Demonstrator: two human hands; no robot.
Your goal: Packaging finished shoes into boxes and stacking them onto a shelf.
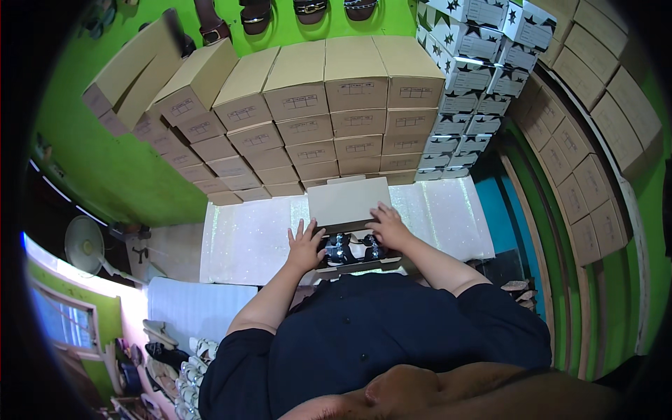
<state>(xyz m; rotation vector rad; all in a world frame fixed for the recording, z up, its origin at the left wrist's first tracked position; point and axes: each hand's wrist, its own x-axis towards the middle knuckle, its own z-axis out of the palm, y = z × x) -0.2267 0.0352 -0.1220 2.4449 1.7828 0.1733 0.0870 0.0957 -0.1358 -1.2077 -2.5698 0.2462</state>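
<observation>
A cardboard shoebox with its lid (348, 201) raised at the far side stands on the white sparkly table in front of me. Inside it lies a pair of dark sandals (352, 248) with shiny straps and some pale material between them. My left hand (305, 248) is at the box's left end, its fingers spread and stretched forward. At the right my right hand (389, 227) rests by the lid's near right corner, fingers apart and touching it. Neither hand grips a sandal.
Brown shoeboxes (355, 91) are stacked along the table's (238, 227) far edge. White boxes with black stars (472, 80) rise at the right. More boxes fill a shelf (588, 150) further right. Sandals (310, 10) hang on the green wall. A fan (85, 242) and loose shoes (168, 353) are at left.
</observation>
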